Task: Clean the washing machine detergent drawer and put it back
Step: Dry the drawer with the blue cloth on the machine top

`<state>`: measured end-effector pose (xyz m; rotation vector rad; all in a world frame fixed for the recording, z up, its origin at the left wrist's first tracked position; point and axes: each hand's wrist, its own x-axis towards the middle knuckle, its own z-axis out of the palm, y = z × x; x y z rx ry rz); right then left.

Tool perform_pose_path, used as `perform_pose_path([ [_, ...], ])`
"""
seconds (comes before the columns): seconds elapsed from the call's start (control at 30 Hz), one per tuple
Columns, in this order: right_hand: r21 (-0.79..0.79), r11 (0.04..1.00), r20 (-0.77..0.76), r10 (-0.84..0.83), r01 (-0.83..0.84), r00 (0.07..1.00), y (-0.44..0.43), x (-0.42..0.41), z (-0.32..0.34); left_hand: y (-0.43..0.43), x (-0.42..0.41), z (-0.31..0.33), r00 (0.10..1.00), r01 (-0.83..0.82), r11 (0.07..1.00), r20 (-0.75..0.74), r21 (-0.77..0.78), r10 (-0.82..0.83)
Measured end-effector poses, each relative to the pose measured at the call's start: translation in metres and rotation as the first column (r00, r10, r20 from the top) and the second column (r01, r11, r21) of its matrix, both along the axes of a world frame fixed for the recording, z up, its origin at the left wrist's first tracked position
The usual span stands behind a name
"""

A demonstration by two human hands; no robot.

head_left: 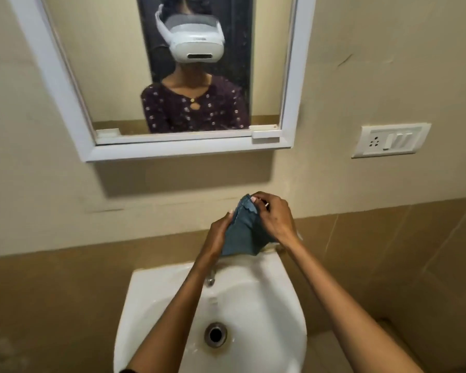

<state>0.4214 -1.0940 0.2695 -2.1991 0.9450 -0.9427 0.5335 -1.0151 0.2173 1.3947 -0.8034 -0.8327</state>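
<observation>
Both your hands are up over the back rim of the sink (151,300), working one blue-grey cloth (244,235) between them. Your left hand (218,232) grasps the cloth's left edge, thumb on the near face and fingers curled behind it. Your right hand (273,216) pinches the scalloped top edge with curled fingertips and sits slightly higher than the left. The cloth hangs folded between the two grips, above the sink's back rim and just behind the tap (211,278); whether its lower end touches the rim cannot be told. The tap stands at the back of the sink, partly hidden by your left forearm. The drain (215,334) lies in the middle of the basin, between your forearms. A white-framed mirror (59,84) hangs on the wall well above the sink, showing a person in a white headset (197,41) and a dark patterned top. A white switch plate (390,140) is fixed to the wall above and to the right of the sink.
</observation>
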Motion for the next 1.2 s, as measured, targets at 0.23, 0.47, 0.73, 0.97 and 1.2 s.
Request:
perform_pose_path([
  [0.23, 0.001, 0.974, 0.031, 0.225, -0.225, 0.974, 0.101, 0.007, 0.009, 0.132, 0.0, 0.007, 0.938, -0.224, 0.974, 0.277, 0.029, 0.207],
  [0.47, 0.057, 0.854, 0.024, 0.517, -0.517, 0.856, 0.251, 0.017, -0.005, 0.316, -0.033, 0.013, 0.807, -0.497, 0.867, 0.361, -0.012, 0.467],
  [0.73, 0.165, 0.501, -0.108, 0.865, -0.849, 0.49, 0.466, 0.028, -0.022, 0.547, -0.095, 0.023, 0.69, -0.711, 0.679, 0.37, 0.185, 0.622],
  [0.97, 0.168, 0.472, 0.26, 0.826, -0.865, 0.501, 0.67, -0.03, -0.038, 0.731, -0.15, 0.025, 0.267, -0.96, 0.235, 0.26, 0.149, 0.928],
  [1.2, 0.648, 0.074, 0.288, 0.897, -0.758, 0.334, 0.856, -0.067, -0.085, 0.881, -0.2, 0.016, 0.062, -0.963, 0.016, 0.161, 0.27, 0.985],
])
